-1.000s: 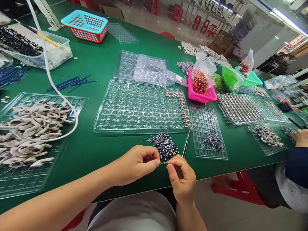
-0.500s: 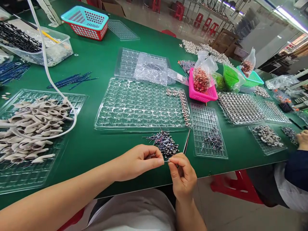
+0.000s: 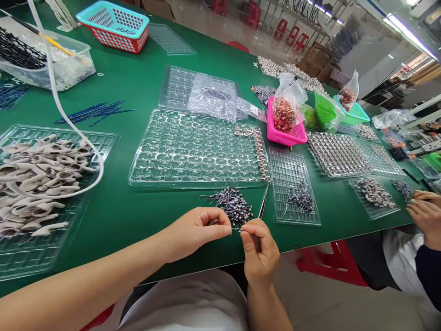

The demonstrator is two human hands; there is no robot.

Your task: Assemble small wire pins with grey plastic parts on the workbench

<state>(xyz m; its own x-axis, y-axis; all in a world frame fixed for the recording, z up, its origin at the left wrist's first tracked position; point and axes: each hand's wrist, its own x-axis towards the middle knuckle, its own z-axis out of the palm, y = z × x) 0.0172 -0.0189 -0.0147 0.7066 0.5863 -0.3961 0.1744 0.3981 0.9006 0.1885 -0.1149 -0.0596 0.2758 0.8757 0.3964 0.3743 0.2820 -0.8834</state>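
My left hand (image 3: 201, 230) and my right hand (image 3: 261, 250) meet near the table's front edge, both with fingertips pinched. Between them is a thin wired component (image 3: 237, 229), mostly hidden by the fingers. Tweezers (image 3: 263, 201) stick out behind my right hand, tips pointing away; whether that hand grips them I cannot tell. Just beyond the hands lies a pile of small wired components (image 3: 236, 208). Behind it sits a large clear blister tray (image 3: 193, 149), with small beige shell parts (image 3: 261, 154) along its right side and top right corner.
A smaller clear tray (image 3: 294, 184) with wired components lies right. At left, beige earpiece-like shells (image 3: 48, 170) heap on a tray under a white cable (image 3: 57, 99). A pink basket (image 3: 285, 133) holds bagged copper-coloured parts. A co-worker's hands (image 3: 427, 214) are at far right.
The view has shifted slightly, so the tabletop things appear a little further left. My hands keep nearly the same pinch. More of the co-worker's hands now shows at the right.
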